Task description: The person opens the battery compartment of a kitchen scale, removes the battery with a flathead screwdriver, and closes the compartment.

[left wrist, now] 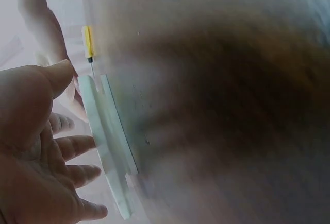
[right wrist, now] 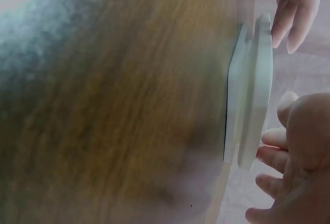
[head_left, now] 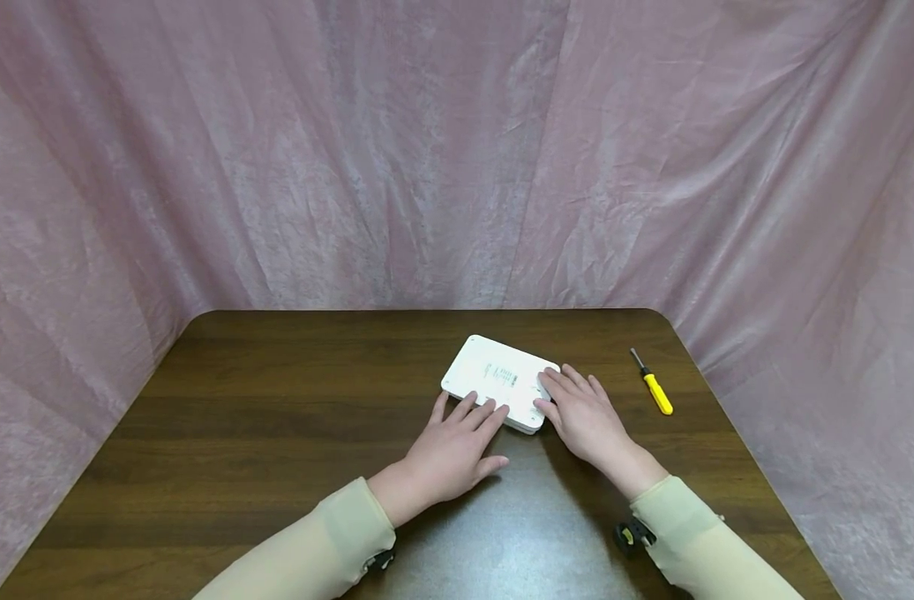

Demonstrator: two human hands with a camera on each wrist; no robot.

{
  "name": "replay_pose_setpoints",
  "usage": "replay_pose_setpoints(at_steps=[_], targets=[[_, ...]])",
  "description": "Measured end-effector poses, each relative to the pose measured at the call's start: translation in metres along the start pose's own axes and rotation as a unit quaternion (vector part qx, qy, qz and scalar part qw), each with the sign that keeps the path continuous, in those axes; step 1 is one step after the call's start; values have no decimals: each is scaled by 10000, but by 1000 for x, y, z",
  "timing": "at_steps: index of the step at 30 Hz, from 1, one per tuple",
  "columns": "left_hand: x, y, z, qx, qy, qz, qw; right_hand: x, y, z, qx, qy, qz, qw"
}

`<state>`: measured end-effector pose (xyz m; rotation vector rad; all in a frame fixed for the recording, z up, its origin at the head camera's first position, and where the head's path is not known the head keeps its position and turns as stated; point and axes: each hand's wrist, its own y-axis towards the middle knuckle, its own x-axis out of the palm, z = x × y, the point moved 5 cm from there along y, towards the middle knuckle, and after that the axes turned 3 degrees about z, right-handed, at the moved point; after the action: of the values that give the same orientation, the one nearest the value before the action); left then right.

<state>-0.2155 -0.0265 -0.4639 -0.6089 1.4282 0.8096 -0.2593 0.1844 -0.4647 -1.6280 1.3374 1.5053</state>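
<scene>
A flat white device (head_left: 490, 367) with rounded corners lies at an angle on the table, its printed label facing up. Along its near edge, the spread fingers of my left hand (head_left: 452, 454) touch the casing, with the thumb held out to the side. My right hand (head_left: 587, 421) rests its fingertips on the right end. In the left wrist view the device (left wrist: 105, 147) shows edge-on, a thick upper shell over a narrower base. The right wrist view shows the right hand's (right wrist: 304, 157) fingers at the edge of the shell. Neither hand grips it.
To the right of the device lies a screwdriver (head_left: 656, 392) with a yellow and black handle, its metal shaft pointing toward the far edge. A brown wooden table (head_left: 239, 417) carries everything. Behind it hangs a pink curtain (head_left: 427, 167).
</scene>
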Motion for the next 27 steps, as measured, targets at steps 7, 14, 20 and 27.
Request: replay_pose_setpoints(at_steps=[7,14,20,27], targets=[[2,-2,2,4,-49,-31,10000,0,3,-2,27,82,-3,10000],[-10,-5,-25,-382,-112,242,9989,-1,-4,-9,47,-184,164,9997],[-15,-12,-46,-732,-101,316,9968,-1,-8,-15,19,-283,240,9993],[-11,-18,-47,-687,-38,269,9973,0,-8,-14,33,-312,191,9993]])
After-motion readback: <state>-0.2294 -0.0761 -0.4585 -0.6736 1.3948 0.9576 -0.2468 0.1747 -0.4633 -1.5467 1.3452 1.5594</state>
